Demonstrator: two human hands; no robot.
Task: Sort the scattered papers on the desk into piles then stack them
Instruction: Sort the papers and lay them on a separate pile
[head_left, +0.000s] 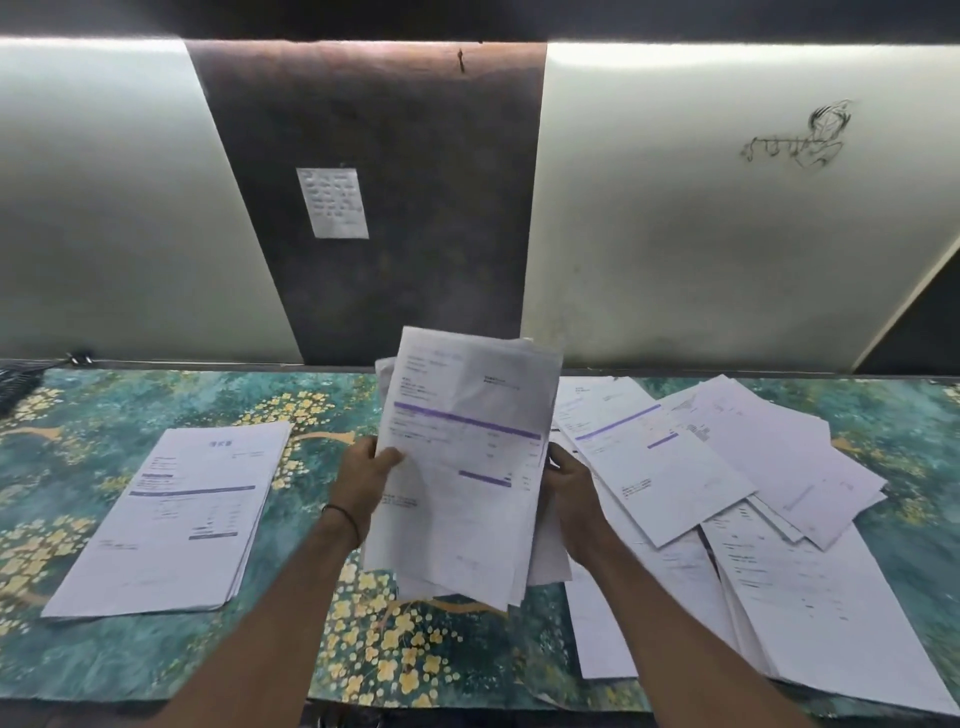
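Observation:
I hold a bundle of white printed sheets (467, 457) upright above the middle of the desk. My left hand (366, 475) grips its left edge, thumb on the front page. My right hand (569, 493) holds the right edge from behind, fingers curled on the paper. The top sheet carries purple bars. A neat pile of similar papers (176, 514) lies flat on the left of the desk. Scattered, overlapping papers (727, 493) cover the right side.
The desk wears a teal cloth with yellow flowers (322, 410). A wall with a dark panel and a taped note (335, 202) stands right behind it. A dark object (21, 379) sits at the far left corner.

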